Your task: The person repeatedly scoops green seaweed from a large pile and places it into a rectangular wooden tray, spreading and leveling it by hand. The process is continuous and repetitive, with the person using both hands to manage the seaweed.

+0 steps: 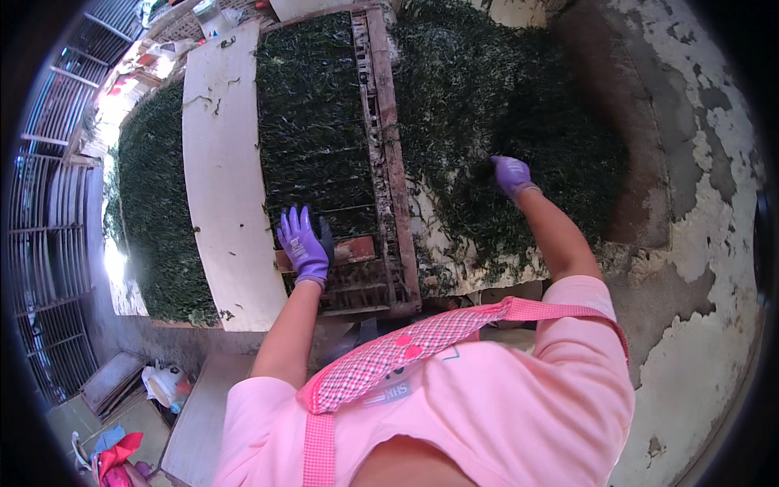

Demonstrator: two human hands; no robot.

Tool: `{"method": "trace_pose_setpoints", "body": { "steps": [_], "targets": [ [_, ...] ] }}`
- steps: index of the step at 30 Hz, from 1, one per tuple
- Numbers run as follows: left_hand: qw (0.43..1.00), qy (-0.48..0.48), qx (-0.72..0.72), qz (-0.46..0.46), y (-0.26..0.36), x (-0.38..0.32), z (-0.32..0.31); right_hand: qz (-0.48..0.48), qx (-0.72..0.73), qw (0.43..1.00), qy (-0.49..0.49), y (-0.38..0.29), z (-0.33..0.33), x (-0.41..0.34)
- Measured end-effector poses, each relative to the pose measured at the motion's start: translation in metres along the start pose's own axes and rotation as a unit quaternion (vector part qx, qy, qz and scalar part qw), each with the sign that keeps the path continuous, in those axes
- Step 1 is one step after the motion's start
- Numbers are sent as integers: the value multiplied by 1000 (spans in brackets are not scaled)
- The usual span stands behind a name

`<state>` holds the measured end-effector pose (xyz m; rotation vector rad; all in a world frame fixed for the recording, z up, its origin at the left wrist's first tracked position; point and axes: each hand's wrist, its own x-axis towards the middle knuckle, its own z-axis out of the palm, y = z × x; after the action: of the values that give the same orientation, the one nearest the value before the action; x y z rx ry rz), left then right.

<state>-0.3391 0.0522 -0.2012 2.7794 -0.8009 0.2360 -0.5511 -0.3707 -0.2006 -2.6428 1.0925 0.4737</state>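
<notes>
My left hand (304, 243), in a purple coated glove, lies with spread fingers on a short reddish wooden block (355, 250) at the near end of a slatted wooden frame (389, 140). Dark green, wet-looking leafy strands (310, 103) cover much of that frame. My right hand (512, 175), also in a purple glove, is curled at a large heap of the same green strands (462, 79) on the right. Its fingertips meet a dark clump there, and whether they grip it is hard to tell. A long pale board (225, 182) lies left of the frame.
Another bed of green strands (161, 207) lies beyond the pale board. Metal window bars (52, 243) stand at far left, a wall with peeling paint (700, 292) at right. Stacked boards (118, 383), a white bag (161, 385) and red cloth (118, 450) are at lower left.
</notes>
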Motion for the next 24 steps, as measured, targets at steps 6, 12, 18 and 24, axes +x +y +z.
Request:
{"method": "trace_pose_setpoints", "body": {
  "steps": [6, 12, 18, 24],
  "targets": [
    [999, 41, -25, 22, 1, 2, 11, -157, 115, 906, 376, 11, -174, -95],
    [989, 50, -125, 59, 6, 20, 13, -228, 174, 804, 521, -43, -368, -206],
    [729, 168, -498, 439, 271, 116, -221, -228, -99, 666, 704, -60, -466, -257],
    [342, -570, -721, 194, 334, 124, -154, -108, -17, 854, 509, -72, -390, -201]
  ]
}}
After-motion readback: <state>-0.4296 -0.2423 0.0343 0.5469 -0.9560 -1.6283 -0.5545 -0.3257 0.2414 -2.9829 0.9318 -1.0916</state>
